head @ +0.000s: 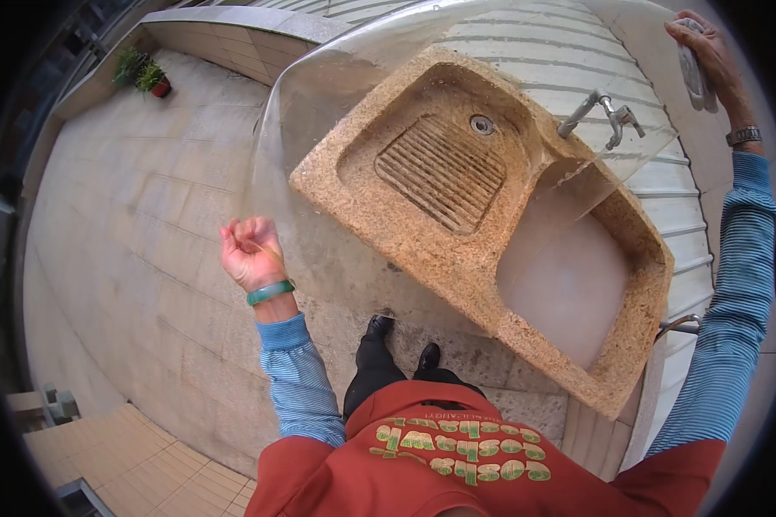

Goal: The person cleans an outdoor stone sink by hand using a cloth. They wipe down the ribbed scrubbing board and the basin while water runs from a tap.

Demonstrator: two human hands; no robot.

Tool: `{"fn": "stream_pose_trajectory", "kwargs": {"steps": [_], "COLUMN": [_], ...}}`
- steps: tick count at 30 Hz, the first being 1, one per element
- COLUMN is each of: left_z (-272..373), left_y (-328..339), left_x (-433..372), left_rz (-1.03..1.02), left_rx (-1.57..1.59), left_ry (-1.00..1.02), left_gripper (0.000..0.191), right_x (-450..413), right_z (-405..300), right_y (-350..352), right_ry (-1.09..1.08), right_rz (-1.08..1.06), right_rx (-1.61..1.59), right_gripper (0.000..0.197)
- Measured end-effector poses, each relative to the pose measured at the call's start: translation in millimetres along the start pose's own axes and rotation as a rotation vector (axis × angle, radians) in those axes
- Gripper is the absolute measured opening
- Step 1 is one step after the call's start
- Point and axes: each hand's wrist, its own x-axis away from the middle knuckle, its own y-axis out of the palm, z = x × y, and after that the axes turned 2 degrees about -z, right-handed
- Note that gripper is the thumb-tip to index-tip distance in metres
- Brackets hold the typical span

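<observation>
A large clear plastic sheet [310, 103] spreads over part of a speckled stone double sink [440, 278]. My left hand [255, 253], with a green bangle at the wrist, is closed on the sheet's left edge. Up at the far right, my right hand [711, 58] grips a folded grey cloth [693, 81]. Whether that hand also pinches the plastic, I cannot tell. Ridges of a washboard [443, 174] line the sink's left basin beside a round metal drain [482, 124]. Cloudy whitish water [562, 284] lies in the right basin, partly seen through the plastic.
A metal tap [614, 119] rises behind the sink. Pale corrugated panels [672, 213] run behind it, with a hose [679, 325] at its right side. Paved floor [136, 258] stretches left to a low wall [233, 45] and a potted plant [152, 81].
</observation>
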Motion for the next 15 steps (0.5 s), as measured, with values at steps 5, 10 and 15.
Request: {"fn": "stream_pose_trajectory", "kwargs": {"steps": [5, 10, 15], "left_z": [1, 1, -7], "left_y": [0, 5, -27], "left_x": [54, 81, 98], "left_rz": [0.014, 0.177, 0.389], "left_rx": [-0.009, 0.367, 0.049], "left_ry": [-0.024, -0.405, -0.651], "left_gripper": [0.022, 0.022, 0.045], "right_x": [29, 78, 113], "right_z": [19, 31, 63], "right_y": [19, 46, 70], "right_ry": [-0.016, 0.117, 0.305], "right_rz": [-0.162, -0.143, -0.239], "right_rx": [-0.127, -0.107, -0.065], "right_gripper": [0.035, 0.030, 0.055]}}
